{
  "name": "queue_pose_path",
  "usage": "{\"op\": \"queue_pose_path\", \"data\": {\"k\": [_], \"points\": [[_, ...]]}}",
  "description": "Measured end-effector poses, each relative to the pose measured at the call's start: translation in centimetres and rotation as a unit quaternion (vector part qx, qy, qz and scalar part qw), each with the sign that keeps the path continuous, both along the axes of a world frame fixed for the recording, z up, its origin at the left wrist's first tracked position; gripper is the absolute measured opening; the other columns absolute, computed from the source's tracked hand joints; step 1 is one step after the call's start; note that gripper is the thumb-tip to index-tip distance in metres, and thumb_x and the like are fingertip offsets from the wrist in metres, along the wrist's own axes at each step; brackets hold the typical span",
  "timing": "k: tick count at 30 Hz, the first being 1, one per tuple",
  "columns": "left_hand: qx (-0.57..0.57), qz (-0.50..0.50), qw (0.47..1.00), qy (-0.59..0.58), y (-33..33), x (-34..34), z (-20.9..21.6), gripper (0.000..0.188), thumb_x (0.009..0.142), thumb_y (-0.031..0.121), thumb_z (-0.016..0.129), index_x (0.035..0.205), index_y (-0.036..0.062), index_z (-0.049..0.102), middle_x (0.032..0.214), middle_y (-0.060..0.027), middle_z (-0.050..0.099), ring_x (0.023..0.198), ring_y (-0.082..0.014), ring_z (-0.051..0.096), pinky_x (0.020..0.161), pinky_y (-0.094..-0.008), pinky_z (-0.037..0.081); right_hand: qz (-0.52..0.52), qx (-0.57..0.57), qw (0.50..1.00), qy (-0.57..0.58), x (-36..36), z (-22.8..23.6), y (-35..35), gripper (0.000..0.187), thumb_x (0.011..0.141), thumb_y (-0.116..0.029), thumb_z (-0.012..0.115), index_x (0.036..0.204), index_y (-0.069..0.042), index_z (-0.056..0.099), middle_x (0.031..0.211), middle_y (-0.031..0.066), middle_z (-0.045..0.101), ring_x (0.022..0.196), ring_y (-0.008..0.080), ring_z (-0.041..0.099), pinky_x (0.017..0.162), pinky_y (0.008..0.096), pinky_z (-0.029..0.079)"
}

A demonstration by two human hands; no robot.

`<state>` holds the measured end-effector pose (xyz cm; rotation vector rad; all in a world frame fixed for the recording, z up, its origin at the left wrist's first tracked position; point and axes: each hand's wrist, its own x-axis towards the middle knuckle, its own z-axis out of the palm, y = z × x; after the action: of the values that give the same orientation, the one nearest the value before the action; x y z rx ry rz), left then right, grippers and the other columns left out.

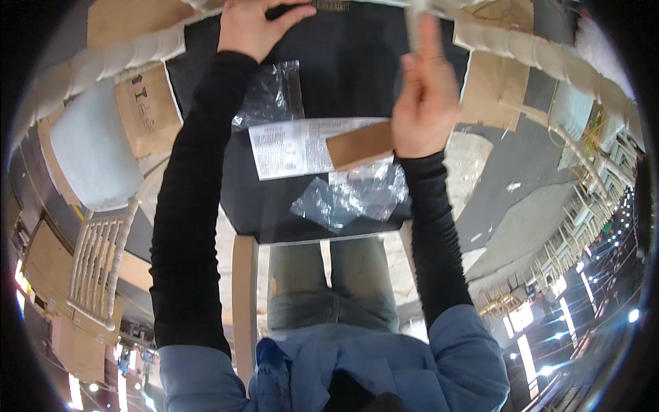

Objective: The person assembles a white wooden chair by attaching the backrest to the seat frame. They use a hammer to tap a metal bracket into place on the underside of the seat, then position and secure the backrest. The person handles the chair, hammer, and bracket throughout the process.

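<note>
The left hand (252, 26) lies flat and open on the far black seat (350, 69); the right hand (425, 96) grips a pale rod (414, 20) above the printed sheet (295, 145).

Left hand (250, 27) is pressing flat on the black seat panel (343, 75), which is lying level. Right hand (425, 103) is gripping a pale upright stick (414, 24) and a brown cardboard strip (360, 145), tilted.
</note>
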<state>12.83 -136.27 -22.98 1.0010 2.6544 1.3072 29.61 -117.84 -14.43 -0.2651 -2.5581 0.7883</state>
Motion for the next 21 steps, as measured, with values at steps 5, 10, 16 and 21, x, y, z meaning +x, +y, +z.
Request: {"op": "queue_pose_path", "data": {"k": [5,10,16,21], "points": [[-0.011,0.012,0.998,0.053,-0.7,2.6,5.1,0.036,0.078,0.015,0.077,0.113,0.0084,0.07,0.111,-0.0143,0.069,0.105,-0.0312,0.065,0.092,-0.0374,0.051,-0.066,-0.229,0.971,0.037,2.5,2.9,1.7,0.024,0.096,-0.013,0.065,0.115,0.001,0.062,0.087,0.0001,0.062,0.071,0.0077,0.054,0.064,0.0237,0.044],[0.1,-0.013,0.99,-0.102,-4.2,10.6,10.9,0.02,0.084,0.006,0.073,0.104,0.0052,0.07,0.089,-0.0021,0.065,0.083,-0.015,0.063,0.071,-0.0298,0.05,-0.115,-0.358,0.909,-0.181,8.8,2.8,3.1,0.021,0.095,-0.022,0.069,0.099,-0.002,0.066,0.077,-0.0061,0.054,0.069,0.0023,0.042,0.061,0.02,0.034],[0.574,-0.13,0.546,-0.596,-1.7,19.6,24.5,0.018,0.087,0.006,0.066,0.098,0.0048,0.052,0.087,-0.0067,0.054,0.072,-0.0113,0.052,0.061,-0.0241,0.043,-0.128,-0.436,0.865,-0.212,14.0,0.8,1.5,0.021,0.097,-0.022,0.067,0.096,-0.002,0.061,0.074,-0.0076,0.049,0.066,0.0013,0.038,0.057,0.02,0.031],[0.66,-0.184,0.466,-0.56,0.4,20.6,25.1,0.02,0.087,0.007,0.067,0.099,-0.0001,0.053,0.089,-0.0124,0.056,0.067,-0.0127,0.054,0.057,-0.0242,0.044,-0.085,-0.468,0.854,-0.212,13.9,1.4,0.1,0.018,0.098,-0.02,0.065,0.098,-0.002,0.06,0.074,-0.0084,0.047,0.065,0.0009,0.038,0.056,0.0187,0.03]]}}
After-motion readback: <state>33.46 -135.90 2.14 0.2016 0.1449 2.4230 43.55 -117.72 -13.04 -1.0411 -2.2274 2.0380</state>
